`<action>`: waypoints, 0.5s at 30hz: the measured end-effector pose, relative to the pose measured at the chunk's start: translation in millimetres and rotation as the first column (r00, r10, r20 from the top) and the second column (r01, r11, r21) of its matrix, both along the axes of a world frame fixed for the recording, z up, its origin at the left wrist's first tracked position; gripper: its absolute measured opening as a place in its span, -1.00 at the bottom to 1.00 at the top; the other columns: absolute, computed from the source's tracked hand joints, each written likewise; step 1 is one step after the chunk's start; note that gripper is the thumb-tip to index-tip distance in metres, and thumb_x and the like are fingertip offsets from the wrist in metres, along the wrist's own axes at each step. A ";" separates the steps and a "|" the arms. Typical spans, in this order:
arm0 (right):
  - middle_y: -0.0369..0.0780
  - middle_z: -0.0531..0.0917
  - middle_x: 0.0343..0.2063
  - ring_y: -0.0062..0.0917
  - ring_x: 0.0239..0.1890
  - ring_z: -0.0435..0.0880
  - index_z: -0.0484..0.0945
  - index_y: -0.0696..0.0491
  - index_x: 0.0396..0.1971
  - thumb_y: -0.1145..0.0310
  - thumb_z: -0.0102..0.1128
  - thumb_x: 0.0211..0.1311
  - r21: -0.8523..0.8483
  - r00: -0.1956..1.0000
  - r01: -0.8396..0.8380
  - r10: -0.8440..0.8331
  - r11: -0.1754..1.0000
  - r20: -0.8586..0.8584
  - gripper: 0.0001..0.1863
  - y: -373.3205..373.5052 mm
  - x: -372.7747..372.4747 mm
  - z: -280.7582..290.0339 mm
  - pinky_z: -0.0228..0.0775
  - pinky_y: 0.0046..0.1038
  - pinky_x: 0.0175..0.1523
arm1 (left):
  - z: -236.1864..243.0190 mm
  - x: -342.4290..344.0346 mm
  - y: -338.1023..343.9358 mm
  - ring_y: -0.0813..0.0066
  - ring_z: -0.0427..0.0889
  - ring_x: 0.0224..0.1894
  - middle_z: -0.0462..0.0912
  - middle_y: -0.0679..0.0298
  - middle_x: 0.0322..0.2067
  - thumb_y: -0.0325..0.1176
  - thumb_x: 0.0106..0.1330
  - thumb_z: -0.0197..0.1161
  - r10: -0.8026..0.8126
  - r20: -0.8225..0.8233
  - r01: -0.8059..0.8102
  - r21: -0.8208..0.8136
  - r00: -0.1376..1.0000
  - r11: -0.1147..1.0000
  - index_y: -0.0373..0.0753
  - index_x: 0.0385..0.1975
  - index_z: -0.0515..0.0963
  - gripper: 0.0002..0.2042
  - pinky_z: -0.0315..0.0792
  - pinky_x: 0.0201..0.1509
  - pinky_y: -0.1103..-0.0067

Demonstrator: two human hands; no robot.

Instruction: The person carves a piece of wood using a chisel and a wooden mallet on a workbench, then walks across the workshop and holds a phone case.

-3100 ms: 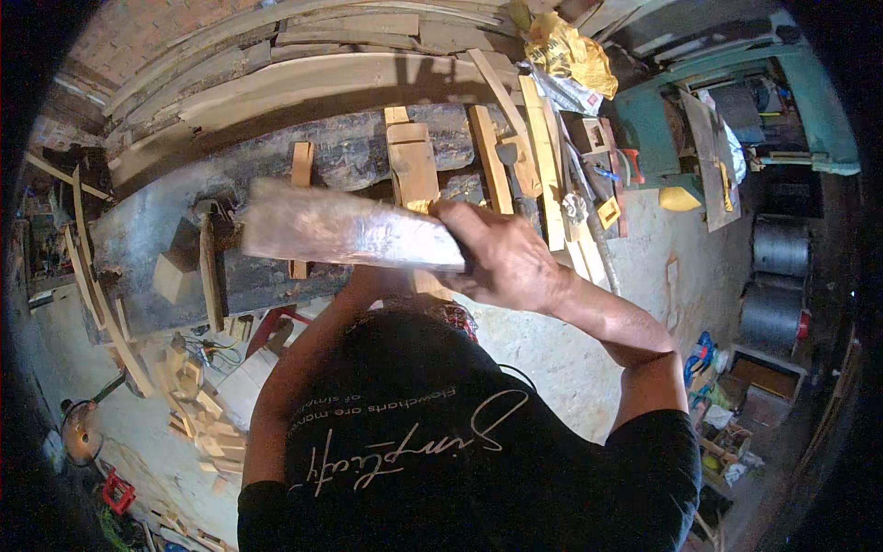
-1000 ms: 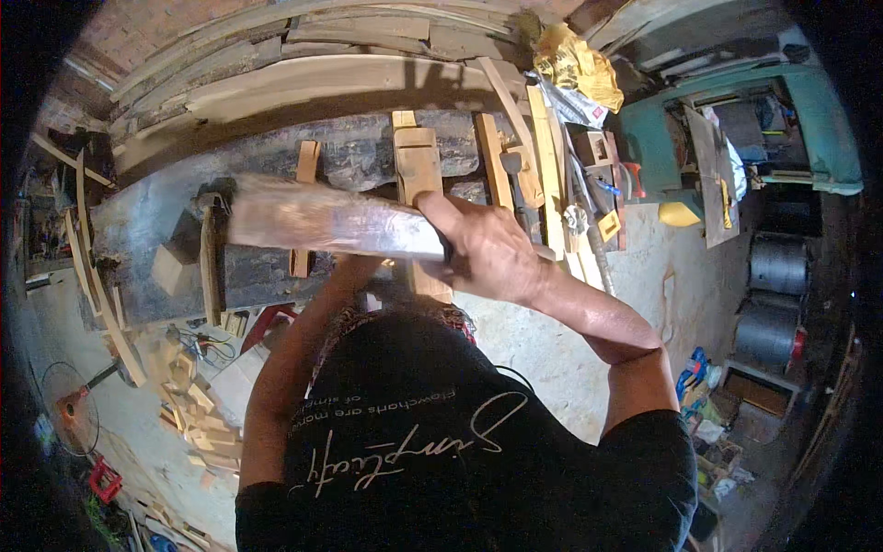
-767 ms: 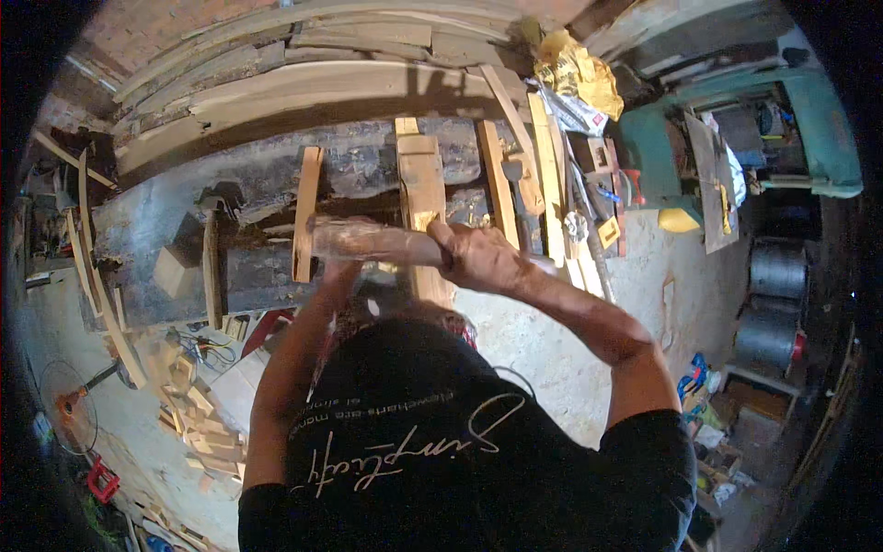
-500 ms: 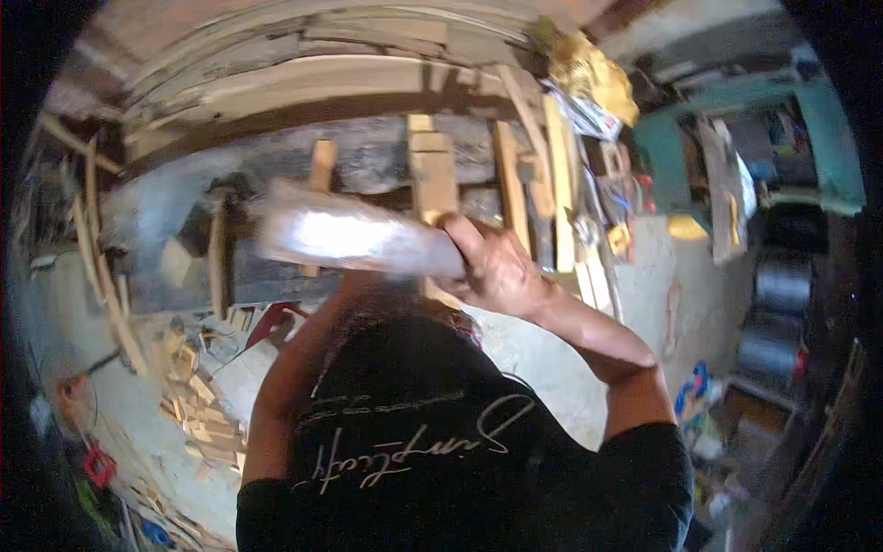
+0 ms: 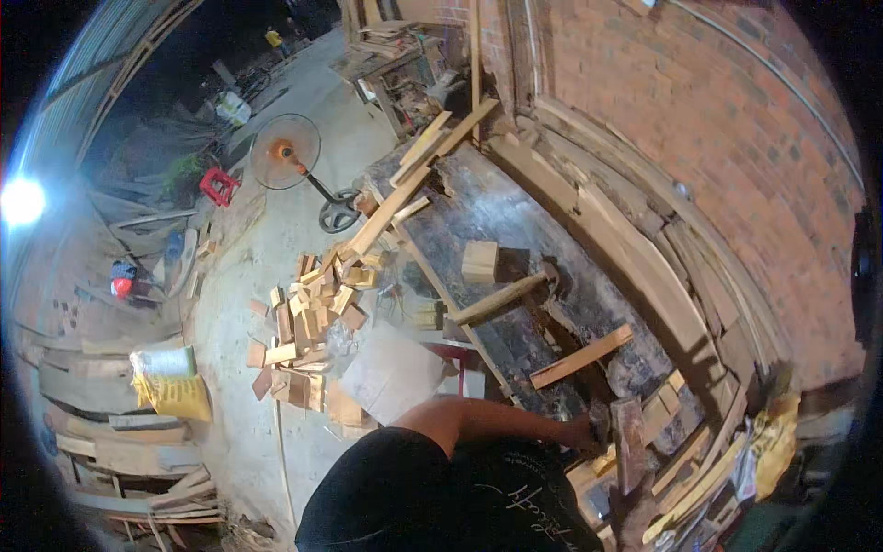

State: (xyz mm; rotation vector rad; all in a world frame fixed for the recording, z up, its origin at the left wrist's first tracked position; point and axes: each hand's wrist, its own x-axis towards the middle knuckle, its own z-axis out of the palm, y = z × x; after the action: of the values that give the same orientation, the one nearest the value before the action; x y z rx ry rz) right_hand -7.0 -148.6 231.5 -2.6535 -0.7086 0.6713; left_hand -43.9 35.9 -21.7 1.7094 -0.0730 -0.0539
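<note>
My left arm reaches across to the right, and my left hand (image 5: 584, 432) is at the near right part of the dark workbench (image 5: 497, 207). It is in shadow, so its fingers cannot be made out. Beside it stands a long, narrow brown block (image 5: 630, 443), tilted toward me. My right hand (image 5: 632, 520) is at the lower end of this block, closed around it, partly blurred. On the bench nearby lie a flat strip of wood (image 5: 581, 357), a wooden-handled tool (image 5: 506, 298) with a dark head, and a pale wood cube (image 5: 480, 262).
Wood offcuts (image 5: 313, 308) are heaped on the floor left of the bench, by a pale sheet-like thing (image 5: 391, 373). Farther off are a standing fan (image 5: 287, 155), a red stool (image 5: 219, 187) and a yellow sack (image 5: 173, 394). Long boards (image 5: 635, 248) line the brick wall (image 5: 699, 120).
The view has swung to the left, bringing in the offcut heap, fan and brick wall. The block, bright and blurred across the middle before, now appears lower right between my hands.
</note>
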 end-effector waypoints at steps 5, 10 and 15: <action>-0.06 0.50 0.02 -0.41 -0.09 0.52 0.14 0.10 0.32 0.53 0.28 0.15 0.253 0.994 0.008 0.021 0.967 -0.110 -0.26 -17.0 2.1 6.9 0.38 -0.54 -0.02 | 2.0 -3.6 -3.7 0.44 0.47 -0.19 0.55 0.30 -0.27 -0.32 0.03 0.46 0.084 0.049 -0.054 -0.444 0.995 0.894 -0.17 -0.17 0.48 -0.62 0.37 -0.08 0.41; -0.11 0.61 -0.56 -0.33 -0.64 0.51 0.16 0.06 0.29 0.13 0.26 0.19 -0.373 0.885 -0.311 0.409 0.874 0.221 -0.27 -9.3 -4.6 16.1 0.41 -0.32 -0.50 | 24.7 11.2 0.4 0.44 0.50 -0.16 0.57 0.29 -0.23 -0.30 0.06 0.44 -0.030 0.076 0.041 -0.144 0.997 0.989 -0.18 -0.12 0.48 -0.61 0.39 -0.05 0.43; 0.08 0.62 -0.44 0.03 -0.33 0.64 0.33 0.07 0.03 0.40 0.41 -0.19 0.021 0.967 -0.201 0.195 0.979 0.166 -0.33 23.1 -3.1 30.3 0.45 -0.09 -0.26 | 27.1 10.0 15.2 0.47 0.50 -0.18 0.57 0.31 -0.26 -0.26 0.10 0.41 -0.054 0.029 0.057 -0.127 0.998 0.990 -0.18 -0.15 0.49 -0.65 0.40 -0.06 0.45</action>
State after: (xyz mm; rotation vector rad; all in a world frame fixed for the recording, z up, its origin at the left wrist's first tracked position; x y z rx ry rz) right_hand -10.1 -125.4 261.8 -2.6472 -1.0330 0.4880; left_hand -33.9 51.1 5.4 1.5798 -0.1401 -0.0674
